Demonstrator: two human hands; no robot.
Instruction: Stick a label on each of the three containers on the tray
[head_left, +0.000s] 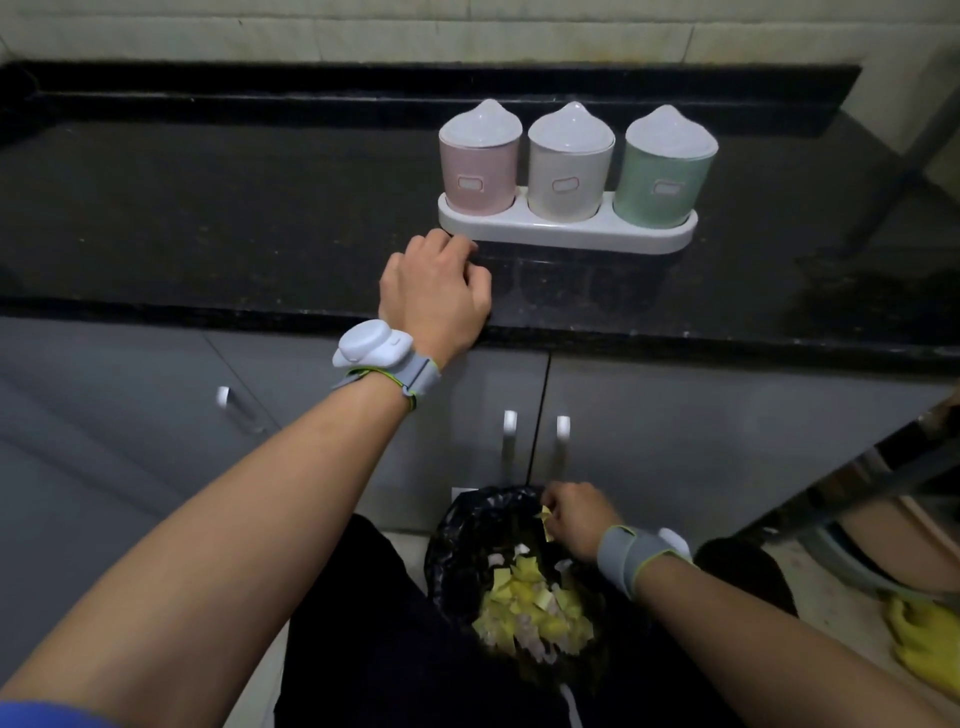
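Three lidded containers stand in a white tray (566, 235) on the black counter: a pink one (478, 174), a cream one (570, 174) and a green one (665, 179). Each has a small framed label window on its front. My left hand (434, 288) rests knuckles-up on the counter just in front of the tray's left end, fingers curled, and whether it holds anything is hidden. My right hand (576, 517) is down over a bin, pinching a small yellow paper scrap (545, 517).
A black-bagged bin (457, 530) on the floor holds several yellow and white paper scraps. Grey cabinet doors with white handles (510, 436) run under the counter edge. A yellow cloth (924, 639) and metal frame (857, 483) sit at the right.
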